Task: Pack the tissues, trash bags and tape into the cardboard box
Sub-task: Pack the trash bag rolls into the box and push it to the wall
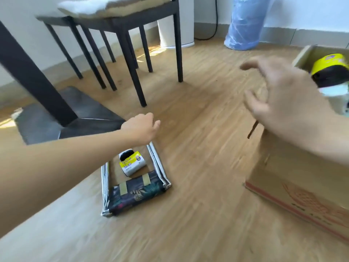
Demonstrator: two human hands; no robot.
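Note:
A cardboard box [294, 178] with red print stands on the floor at the right. Inside it lies a black roll of trash bags with a yellow label [329, 71], above a white pack. My right hand [279, 95] hovers over the box's near-left rim, fingers spread, holding nothing. A low foil-lined tray [160, 167] with a dark leafy front sits at centre. A second roll of trash bags [132, 162], black with a yellow and white label, lies in it. My left hand [140, 127] hangs just above the tray's far edge, fingers loosely curled, empty.
Dark chairs [120, 27] with a pale cushion stand at the back. A black table leg and base [56, 110] sit at the left. A blue plastic-wrapped roll [245, 25] and a white cylinder [176, 31] lean by the wall. Bare wooden floor lies between tray and box.

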